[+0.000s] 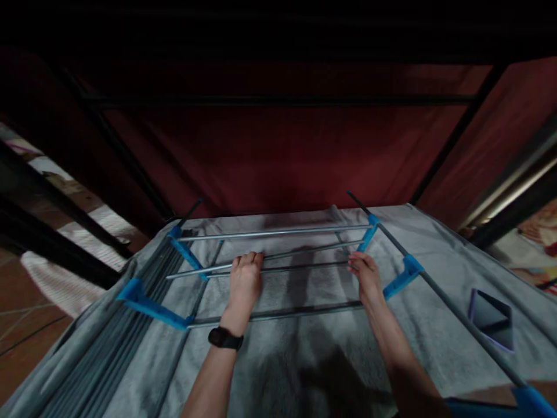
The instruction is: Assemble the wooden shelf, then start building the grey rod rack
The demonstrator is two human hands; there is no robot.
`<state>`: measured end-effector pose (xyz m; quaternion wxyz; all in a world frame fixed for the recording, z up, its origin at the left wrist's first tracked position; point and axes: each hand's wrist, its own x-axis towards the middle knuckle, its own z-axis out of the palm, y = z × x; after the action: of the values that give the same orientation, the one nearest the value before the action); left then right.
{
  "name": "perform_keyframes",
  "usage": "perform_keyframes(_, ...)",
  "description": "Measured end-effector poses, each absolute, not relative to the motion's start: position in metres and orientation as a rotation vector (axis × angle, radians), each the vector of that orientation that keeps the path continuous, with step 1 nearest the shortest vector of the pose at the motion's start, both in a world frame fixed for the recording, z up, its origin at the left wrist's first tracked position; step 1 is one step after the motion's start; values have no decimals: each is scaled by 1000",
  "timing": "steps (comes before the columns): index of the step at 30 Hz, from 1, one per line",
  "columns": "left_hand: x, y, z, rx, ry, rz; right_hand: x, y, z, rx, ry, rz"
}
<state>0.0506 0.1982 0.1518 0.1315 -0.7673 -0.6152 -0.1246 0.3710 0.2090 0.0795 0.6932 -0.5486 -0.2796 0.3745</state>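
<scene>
A rack frame of grey metal tubes joined by blue plastic brackets lies on a grey blanket (322, 354). My left hand (246, 276), with a black band on its wrist, is wrapped round a metal tube (198, 273) whose left end is free, apart from the left bracket (189, 255). Slanting up to the right, this tube reaches the far right bracket (369, 232). Beside that bracket's lower end is my right hand (366, 274), its fingers curled together near a tube end; what they grip is hidden. The near right bracket (404, 276) sits just right of this hand.
Several grey tubes (117, 331) lie bundled along the left side. A phone-like flat device (491, 318) rests on the blanket at right. Dark red fabric (282, 157) and black frame bars (278, 101) stand behind. Striped cloth (73, 270) hangs at left.
</scene>
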Motion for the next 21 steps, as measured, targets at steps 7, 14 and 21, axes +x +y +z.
perform_keyframes(7,46,211,152,-2264,-1751,-360,407,226,53,-1492,-650,376)
perform_keyframes(14,47,221,155,-2316,-1769,-299,402,247,52,-1472,-764,516)
perform_keyframes(21,49,228,150,-2375,-1709,-291,407,248,45,-1483,-843,469)
